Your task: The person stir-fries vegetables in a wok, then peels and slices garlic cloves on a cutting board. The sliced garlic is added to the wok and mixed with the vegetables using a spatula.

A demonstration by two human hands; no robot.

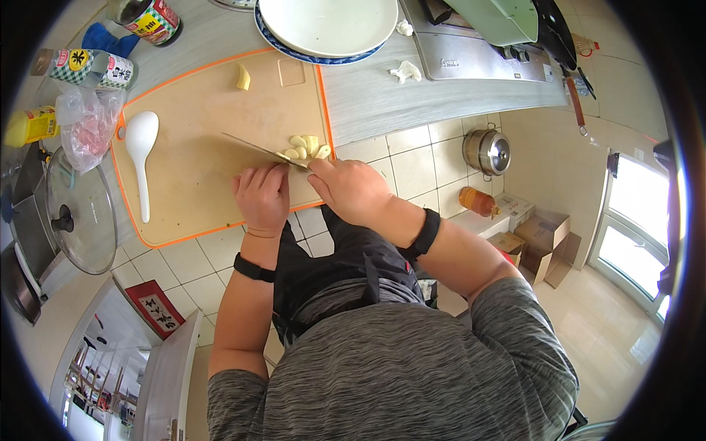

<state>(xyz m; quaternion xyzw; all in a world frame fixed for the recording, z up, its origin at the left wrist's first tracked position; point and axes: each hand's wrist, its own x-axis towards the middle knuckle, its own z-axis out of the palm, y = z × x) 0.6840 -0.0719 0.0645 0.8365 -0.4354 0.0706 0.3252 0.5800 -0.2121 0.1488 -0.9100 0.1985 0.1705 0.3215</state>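
Note:
My right hand (353, 184) grips a kitchen knife (255, 147), whose blade is seen almost edge-on and points to the upper left. Beside the blade, my left hand (262, 195) rests with curled fingers at the near part of the cutting board (193, 160); whether something is pinched under its fingertips is hidden. Several peeled garlic cloves (310, 144) lie just beyond the knife by the board's right edge. Farther up the board is a pale yellow piece (243, 77), perhaps ginger. A white rice spoon (143, 160) lies along the board's left side.
Stacked plates (328, 25) stand behind the board. To the left are a white vinegar bottle (91, 67), a soy sauce bottle (151, 22), a plastic bag (88, 124) and a glass lid (80, 220). A stove (474, 55) with a green basin (496, 19) is at the upper right.

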